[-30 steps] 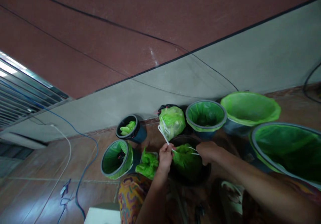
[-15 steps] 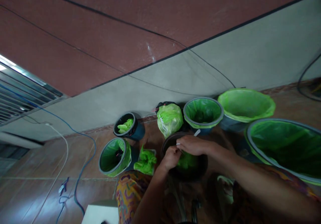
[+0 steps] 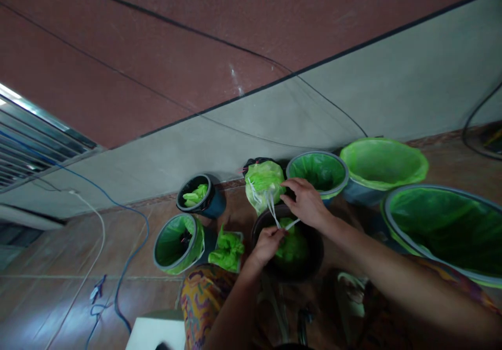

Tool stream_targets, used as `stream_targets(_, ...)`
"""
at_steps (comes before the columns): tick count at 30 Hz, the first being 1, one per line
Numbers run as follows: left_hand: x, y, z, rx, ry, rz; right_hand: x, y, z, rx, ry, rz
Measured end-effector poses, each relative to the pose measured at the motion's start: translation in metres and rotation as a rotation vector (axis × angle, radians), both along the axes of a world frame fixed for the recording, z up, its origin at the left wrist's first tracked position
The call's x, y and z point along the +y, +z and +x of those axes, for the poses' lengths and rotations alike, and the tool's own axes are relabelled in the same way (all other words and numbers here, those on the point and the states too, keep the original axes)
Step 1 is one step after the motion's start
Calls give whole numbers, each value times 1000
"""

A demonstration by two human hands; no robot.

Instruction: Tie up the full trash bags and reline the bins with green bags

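My left hand [image 3: 269, 245] pinches a white drawstring [image 3: 271, 203], whose loop stands up from its fingertips. A short white end points right from the pinch. My right hand [image 3: 306, 202] is just above and to the right, with fingers and thumb apart; whether the short end touches its palm cannot be made out. Both hands are over a dark round bucket [image 3: 319, 258]. Inside it, below my left fingers, sits a bunched green plastic bag [image 3: 292, 248].
Beyond the bucket is a filled light-green bag [image 3: 264, 175]. Bins lined in green [image 3: 317, 175] stand right; a small black-lined bin [image 3: 196, 195] and another green-lined bin [image 3: 174, 245] stand left. A tray with crumpled green plastic [image 3: 227, 250] is near my knee. Hoses [image 3: 133, 258] cross the floor.
My hands were together over the bucket. My right hand has moved up and away with its fingers spread, and the white drawstring loop now shows above my left hand.
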State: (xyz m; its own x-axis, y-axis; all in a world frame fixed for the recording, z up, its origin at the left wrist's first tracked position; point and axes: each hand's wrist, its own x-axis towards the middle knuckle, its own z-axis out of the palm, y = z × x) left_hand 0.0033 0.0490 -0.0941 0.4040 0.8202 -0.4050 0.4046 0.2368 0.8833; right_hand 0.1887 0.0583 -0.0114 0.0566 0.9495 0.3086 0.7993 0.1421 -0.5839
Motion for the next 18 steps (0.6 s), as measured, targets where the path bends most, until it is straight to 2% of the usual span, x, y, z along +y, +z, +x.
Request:
stream_targets(4,1,4,0,-91,108,-64,-12,-8,-5,-154,279,-266)
stream_targets(6,2,5,0,-109,137,-83,-20,-16,-12,-260,358,-359)
stream_targets(10,5,5,-1,-91,190,-105,-25,-28,-22,-331,406,-533)
stream_targets(14,9,7,-3,-110,218,-100,-26,-31,-22,-300,504,-534)
stream_targets(16,10,9,-3,-83,174,-39,-28,-32,-21,-272,559,-568)
stream_targets(18,10,13,-4,30,74,100,-27,-34,-19,-171,527,-609)
